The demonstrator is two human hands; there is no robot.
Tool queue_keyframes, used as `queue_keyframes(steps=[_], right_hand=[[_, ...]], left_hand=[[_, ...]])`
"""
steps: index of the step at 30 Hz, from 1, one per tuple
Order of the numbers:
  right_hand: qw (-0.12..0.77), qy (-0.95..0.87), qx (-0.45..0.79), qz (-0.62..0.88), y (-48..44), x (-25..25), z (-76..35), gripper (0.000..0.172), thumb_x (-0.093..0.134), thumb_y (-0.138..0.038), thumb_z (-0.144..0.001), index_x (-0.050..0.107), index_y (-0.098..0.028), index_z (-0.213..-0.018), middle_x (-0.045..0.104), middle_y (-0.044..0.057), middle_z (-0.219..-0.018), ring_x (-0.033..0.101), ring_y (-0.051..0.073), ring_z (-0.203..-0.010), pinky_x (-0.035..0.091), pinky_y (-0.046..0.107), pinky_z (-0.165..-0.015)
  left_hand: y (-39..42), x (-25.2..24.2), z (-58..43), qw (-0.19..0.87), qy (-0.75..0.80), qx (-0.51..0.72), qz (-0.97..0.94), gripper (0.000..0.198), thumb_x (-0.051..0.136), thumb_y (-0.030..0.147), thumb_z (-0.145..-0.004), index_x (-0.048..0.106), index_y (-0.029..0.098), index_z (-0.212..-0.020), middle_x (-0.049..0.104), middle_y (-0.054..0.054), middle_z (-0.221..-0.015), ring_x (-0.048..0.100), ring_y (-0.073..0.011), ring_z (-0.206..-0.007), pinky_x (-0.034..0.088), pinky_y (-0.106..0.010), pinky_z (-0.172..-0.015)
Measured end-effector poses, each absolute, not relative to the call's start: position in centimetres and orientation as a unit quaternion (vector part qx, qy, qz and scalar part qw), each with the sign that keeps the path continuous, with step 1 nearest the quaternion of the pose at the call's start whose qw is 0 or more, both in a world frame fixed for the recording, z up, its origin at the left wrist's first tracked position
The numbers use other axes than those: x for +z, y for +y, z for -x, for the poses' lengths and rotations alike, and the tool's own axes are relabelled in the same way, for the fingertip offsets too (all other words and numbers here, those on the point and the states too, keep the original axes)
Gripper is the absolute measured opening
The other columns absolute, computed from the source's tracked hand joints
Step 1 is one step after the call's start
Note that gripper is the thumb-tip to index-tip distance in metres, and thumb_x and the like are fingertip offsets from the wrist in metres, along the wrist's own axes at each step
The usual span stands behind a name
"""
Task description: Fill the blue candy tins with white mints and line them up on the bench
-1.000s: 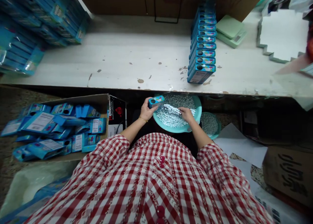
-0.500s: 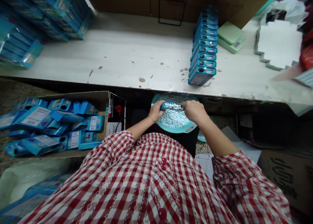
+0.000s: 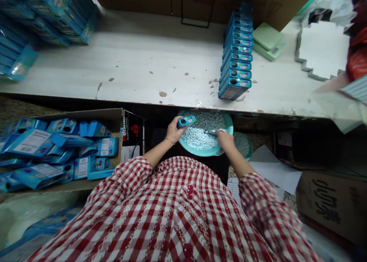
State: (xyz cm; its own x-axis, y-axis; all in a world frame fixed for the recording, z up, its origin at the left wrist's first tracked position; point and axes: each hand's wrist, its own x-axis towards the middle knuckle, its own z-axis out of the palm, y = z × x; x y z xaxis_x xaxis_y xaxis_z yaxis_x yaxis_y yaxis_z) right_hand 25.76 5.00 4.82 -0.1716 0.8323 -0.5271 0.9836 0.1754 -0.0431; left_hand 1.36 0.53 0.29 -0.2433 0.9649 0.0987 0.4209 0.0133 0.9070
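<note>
At the far left, shiny blue packs of slim cartons (image 3: 54, 17) are stacked on a white-painted table (image 3: 155, 69) with brown chips in its surface. Nearer on the left, below the table edge, an open brown cardboard carton (image 3: 117, 126) holds a loose heap of small blue printed boxes (image 3: 31, 141), lying at various angles. At the near left corner is a pale, translucent plastic tub (image 3: 13, 210) with blue packaging in it.

Towards the middle, the left hand (image 3: 173, 131), with a thin gold-coloured bracelet at its wrist, grasps a small blue box with a dark round opening in its top (image 3: 187, 121). This box is held above the left part of a round turquoise plastic basin (image 3: 197, 152) filled with small whitish pellets (image 3: 200, 139). The right hand (image 3: 226, 140), at the basin's right side, grips a thin dark-grey scoop-like tool (image 3: 212, 133); its tip is at the pellets, though whether it dips into them cannot be told.

Further right, on the table, blue boxes stand in a straight row (image 3: 235, 89) running from near to far. Below the edge, a smaller turquoise basin (image 3: 251, 149) also contains pellets. Just beside the row's far part sits a pale green scale (image 3: 268, 40), and at the far right lies a stack of white stepped-edge card sheets (image 3: 323, 50).
</note>
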Motion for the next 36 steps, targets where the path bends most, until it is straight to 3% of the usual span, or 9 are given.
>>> queue_keyframes(steps=[3, 7, 10, 16, 20, 24, 27, 31, 36], right_hand=[[0.123, 0.713, -0.247, -0.645, 4.8, -0.5, -23.5, 0.038, 0.038, -0.014, -0.088, 0.067, -0.02, -0.113, 0.069, 0.013, -0.106, 0.063, 0.024, -0.101, 0.046, 0.032, -0.082], [0.026, 0.697, -0.31, -0.646, 5.4, -3.1, -22.8, 0.031, 0.046, -0.023, -0.087, 0.071, -0.021, -0.105, 0.071, 0.007, -0.104, 0.062, 0.021, -0.1, 0.046, 0.03, -0.084], [-0.028, 0.702, -0.344, -0.623, 5.9, -2.8, -24.3, 0.032, 0.046, -0.023, -0.085, 0.071, -0.018, -0.103, 0.072, 0.006, -0.101, 0.064, 0.017, -0.092, 0.049, 0.027, -0.079], [-0.197, 0.674, -0.449, -0.552, 6.4, 1.6, -27.0, 0.033, 0.051, -0.032, -0.079, 0.073, -0.012, -0.093, 0.071, 0.006, -0.076, 0.061, 0.015, -0.063, 0.049, 0.026, -0.061], [-0.117, 0.744, -0.384, -0.535, 6.4, 7.7, -26.2, 0.03, 0.05, -0.027, -0.082, 0.073, -0.017, -0.097, 0.073, 0.007, -0.087, 0.064, 0.018, -0.078, 0.048, 0.027, -0.072], [0.088, 0.809, -0.211, -0.542, 5.8, 13.7, -23.0, 0.033, 0.046, -0.019, -0.084, 0.072, -0.025, -0.103, 0.072, 0.008, -0.102, 0.064, 0.023, -0.096, 0.047, 0.031, -0.08], [0.199, 0.825, -0.129, -0.512, 5.1, 16.7, -20.4, 0.034, 0.043, -0.014, -0.084, 0.07, -0.021, -0.103, 0.07, 0.013, -0.104, 0.065, 0.025, -0.095, 0.047, 0.032, -0.079], [0.224, 0.838, -0.102, -0.487, 4.4, 18.7, -19.2, 0.036, 0.036, -0.013, -0.088, 0.068, -0.016, -0.103, 0.068, 0.016, -0.103, 0.065, 0.024, -0.093, 0.047, 0.032, -0.079], [0.222, 0.813, -0.096, -0.53, 4.6, 17.1, -24.2, 0.038, 0.04, -0.012, -0.086, 0.064, -0.024, -0.113, 0.067, 0.011, -0.111, 0.065, 0.022, -0.094, 0.047, 0.029, -0.077]], left_hand=[[0.4, 0.5, -1.1, 0.304, 0.654, 0.471, -0.507, 0.041, 0.071, 0.024, -0.067, 0.055, 0.019, -0.104, 0.063, 0.0, -0.092, 0.061, -0.0163, -0.084, 0.049, -0.028, -0.08], [0.2, 0.8, -0.6, 0.303, 0.664, 0.48, -0.487, 0.042, 0.071, 0.025, -0.065, 0.054, 0.019, -0.104, 0.062, 0.0, -0.091, 0.06, -0.0163, -0.083, 0.049, -0.029, -0.079], [0.2, 0.8, -0.1, 0.296, 0.664, 0.488, -0.483, 0.042, 0.071, 0.024, -0.065, 0.054, 0.019, -0.103, 0.062, 0.0, -0.092, 0.06, -0.0167, -0.084, 0.049, -0.029, -0.08], [0.4, 0.6, -0.4, 0.295, 0.663, 0.471, -0.501, 0.041, 0.07, 0.022, -0.066, 0.055, 0.019, -0.105, 0.063, -0.002, -0.094, 0.061, -0.0178, -0.087, 0.049, -0.031, -0.083], [0.7, 0.5, -1.8, 0.294, 0.641, 0.438, -0.558, 0.04, 0.065, 0.016, -0.068, 0.057, 0.019, -0.106, 0.064, -0.004, -0.104, 0.061, -0.0202, -0.095, 0.048, -0.033, -0.09], [0.7, 0.5, -2.9, 0.268, 0.627, 0.396, -0.615, 0.04, 0.061, 0.014, -0.068, 0.059, 0.019, -0.107, 0.064, -0.007, -0.108, 0.059, -0.0246, -0.103, 0.046, -0.038, -0.093], [0.7, 0.6, -3.3, 0.258, 0.629, 0.367, -0.635, 0.04, 0.059, 0.013, -0.068, 0.06, 0.019, -0.107, 0.064, -0.008, -0.106, 0.059, -0.0259, -0.102, 0.045, -0.04, -0.092], [0.7, 0.6, -3.4, 0.257, 0.621, 0.366, -0.643, 0.04, 0.058, 0.013, -0.069, 0.06, 0.018, -0.108, 0.064, -0.008, -0.107, 0.059, -0.0255, -0.102, 0.045, -0.039, -0.093], [0.6, 0.2, -2.9, 0.267, 0.611, 0.401, -0.628, 0.038, 0.06, 0.013, -0.069, 0.06, 0.018, -0.107, 0.064, -0.008, -0.105, 0.06, -0.0232, -0.1, 0.046, -0.037, -0.092]])
